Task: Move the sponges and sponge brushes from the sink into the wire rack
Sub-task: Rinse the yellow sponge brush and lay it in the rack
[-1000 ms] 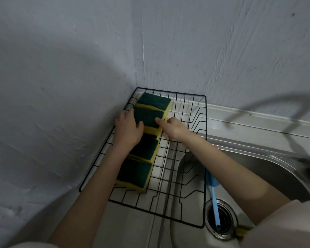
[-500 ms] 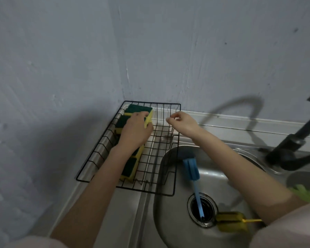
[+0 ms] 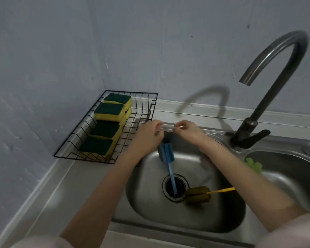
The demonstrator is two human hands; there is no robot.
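Both hands have left the wire rack [image 3: 113, 140] and now meet over the sink's [image 3: 213, 221] back rim. Left of the sink, four green-and-yellow sponges [image 3: 107, 122] lie in a row inside the rack. Just right of the rack, the left hand [image 3: 147, 135] and right hand [image 3: 188, 130] are loosely curled, grasping nothing I can make out. Below them in the sink, the blue sponge brush [image 3: 166, 153] leans toward the drain, with the yellow sponge brush [image 3: 199, 195] beside it. Sponges look done; brushes remain.
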